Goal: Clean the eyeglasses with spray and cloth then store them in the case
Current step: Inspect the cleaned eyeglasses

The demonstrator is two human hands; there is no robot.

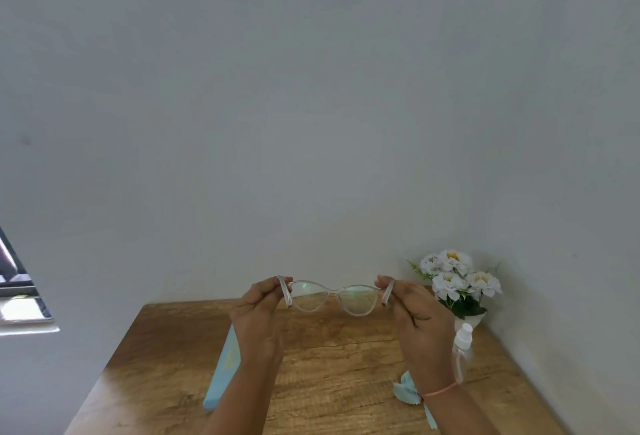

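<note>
Clear-framed eyeglasses are held up above the wooden table, lenses facing away from me, arms unfolded toward me. My left hand pinches the left arm near its hinge. My right hand pinches the right arm in the same way. A light blue case lies on the table under my left forearm, partly hidden by it. A clear spray bottle with a white top stands just right of my right wrist. A pale blue cloth lies crumpled beneath my right forearm.
A white vase of white flowers stands in the table's far right corner against the walls. The wooden table meets a plain wall at the back and right. A window edge shows at far left.
</note>
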